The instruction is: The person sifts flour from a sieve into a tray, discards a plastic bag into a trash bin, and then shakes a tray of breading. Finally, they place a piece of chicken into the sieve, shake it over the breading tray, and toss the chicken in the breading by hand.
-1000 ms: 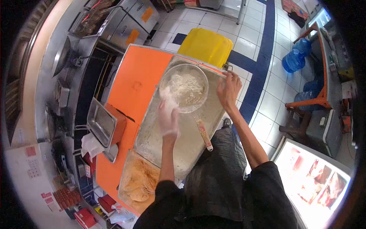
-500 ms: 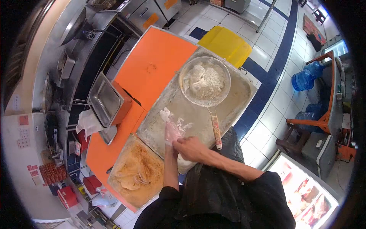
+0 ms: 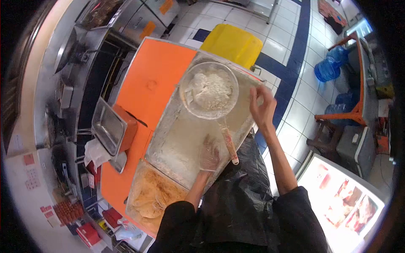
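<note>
A round wire sieve heaped with white flour rests on a large metal tray dusted with flour. Its striped handle points toward me. My left hand, in a clear plastic glove, hovers over the near edge of the tray just left of the handle, fingers loosely spread and holding nothing. My bare right hand is raised at the tray's right edge, fingers apart, holding nothing. A second tray of orange-brown breaded pieces lies nearer me on the left.
The trays sit on an orange counter. An empty steel pan stands at its left, with steel kitchen equipment beyond. A yellow bin is behind the counter. Blue water bottles and a lit display case are at the right.
My right hand has let go of the left glove and swung out to the tray's right edge. My gloved left hand has settled near the sieve handle.
</note>
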Available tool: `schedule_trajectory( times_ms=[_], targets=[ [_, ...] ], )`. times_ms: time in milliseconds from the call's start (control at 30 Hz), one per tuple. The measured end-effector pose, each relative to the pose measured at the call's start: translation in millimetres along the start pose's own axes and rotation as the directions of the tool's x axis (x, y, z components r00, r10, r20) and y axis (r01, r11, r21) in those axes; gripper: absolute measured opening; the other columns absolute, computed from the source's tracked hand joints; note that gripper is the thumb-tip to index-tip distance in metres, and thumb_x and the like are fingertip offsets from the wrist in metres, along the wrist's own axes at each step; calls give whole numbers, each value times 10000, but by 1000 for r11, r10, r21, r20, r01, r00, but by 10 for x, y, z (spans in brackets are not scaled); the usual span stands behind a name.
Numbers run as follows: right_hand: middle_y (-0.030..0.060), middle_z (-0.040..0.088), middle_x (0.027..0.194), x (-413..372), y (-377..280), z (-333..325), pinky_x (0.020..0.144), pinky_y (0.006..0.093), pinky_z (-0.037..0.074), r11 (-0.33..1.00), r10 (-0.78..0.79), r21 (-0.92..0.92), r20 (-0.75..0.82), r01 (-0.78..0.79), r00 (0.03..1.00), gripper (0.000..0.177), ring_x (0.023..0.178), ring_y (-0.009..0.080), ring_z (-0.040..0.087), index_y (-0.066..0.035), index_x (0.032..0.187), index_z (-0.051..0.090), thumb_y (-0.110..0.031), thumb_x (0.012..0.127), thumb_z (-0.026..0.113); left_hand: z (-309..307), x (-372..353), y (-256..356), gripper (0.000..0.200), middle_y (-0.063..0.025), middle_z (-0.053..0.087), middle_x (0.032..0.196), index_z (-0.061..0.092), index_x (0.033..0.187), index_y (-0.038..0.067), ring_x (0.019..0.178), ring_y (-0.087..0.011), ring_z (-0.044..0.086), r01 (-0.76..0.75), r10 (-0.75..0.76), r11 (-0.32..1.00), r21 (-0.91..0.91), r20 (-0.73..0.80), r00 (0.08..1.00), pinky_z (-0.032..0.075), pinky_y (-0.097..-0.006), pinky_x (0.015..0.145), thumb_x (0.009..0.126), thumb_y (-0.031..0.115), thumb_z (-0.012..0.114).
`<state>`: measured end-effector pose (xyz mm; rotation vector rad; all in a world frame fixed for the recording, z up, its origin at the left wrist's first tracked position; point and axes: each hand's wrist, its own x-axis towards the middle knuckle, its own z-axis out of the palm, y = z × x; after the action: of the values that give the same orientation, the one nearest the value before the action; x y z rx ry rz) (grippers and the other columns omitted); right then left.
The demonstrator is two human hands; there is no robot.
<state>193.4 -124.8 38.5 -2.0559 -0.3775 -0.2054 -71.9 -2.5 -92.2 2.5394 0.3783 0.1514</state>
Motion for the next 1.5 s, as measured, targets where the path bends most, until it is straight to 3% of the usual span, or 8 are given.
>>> schedule_trajectory(
  times_ms=[333,500,833,900,1133,1233,1300,1500],
  targets=[
    [125,595,985,455,778,376,849,443,385,875,-187,-456,-8,163,982,207,973,300,550,-58,967,593,-256,912,563,640,1098,-354,384,-131,636,975,549,1188,46,910,-327,620,-87,45,961,-263,-161,986,509,-444,766,875,264,595],
    [117,595,911,440,802,398,827,444,390,875,-219,-439,15,204,976,206,914,292,563,-59,950,593,-252,931,525,715,1842,-256,403,-132,622,1038,521,1216,42,945,-330,606,-253,233,967,36,284,930,492,-434,820,887,266,579],
    [126,597,854,464,815,395,810,446,397,907,-166,-392,7,156,986,215,878,292,570,-45,913,599,-223,952,485,135,-243,-598,253,-152,655,984,652,1004,71,925,-318,625,-369,306,927,58,451,839,507,-453,795,868,271,579],
    [127,598,849,454,812,396,809,440,400,905,-158,-396,26,155,987,223,866,294,575,-44,904,604,-214,958,470,-566,-74,-176,250,-160,661,988,672,966,69,975,-326,611,-142,-141,960,241,855,500,488,-449,847,870,278,573],
    [122,621,833,435,798,367,803,444,406,911,-182,-373,27,179,983,239,836,301,596,-38,900,609,-220,962,468,-875,42,-979,361,-282,587,1201,606,1124,-57,1150,-403,542,268,-320,890,368,87,943,395,-450,1032,883,199,525],
    [122,620,826,430,781,361,795,443,408,910,-162,-383,26,159,986,237,838,300,596,-40,896,611,-220,961,472,-466,-503,-1307,454,-334,449,1358,538,1251,-66,1280,-427,440,-146,-165,730,667,379,911,299,-460,1120,932,252,485],
    [121,620,825,428,803,373,793,441,410,907,-178,-386,6,166,984,234,837,300,595,-41,899,612,-217,962,473,-392,-549,-765,487,-347,360,1419,520,1271,-76,1328,-423,388,312,-442,837,451,220,869,256,-477,1142,951,284,445],
    [122,617,809,412,829,391,779,437,411,913,-201,-369,-38,173,979,226,826,298,590,-43,902,612,-209,964,472,-645,-543,229,492,-284,463,1374,508,1292,-57,1284,-433,431,247,-302,953,174,586,751,292,-468,1116,970,301,406]
  ],
)
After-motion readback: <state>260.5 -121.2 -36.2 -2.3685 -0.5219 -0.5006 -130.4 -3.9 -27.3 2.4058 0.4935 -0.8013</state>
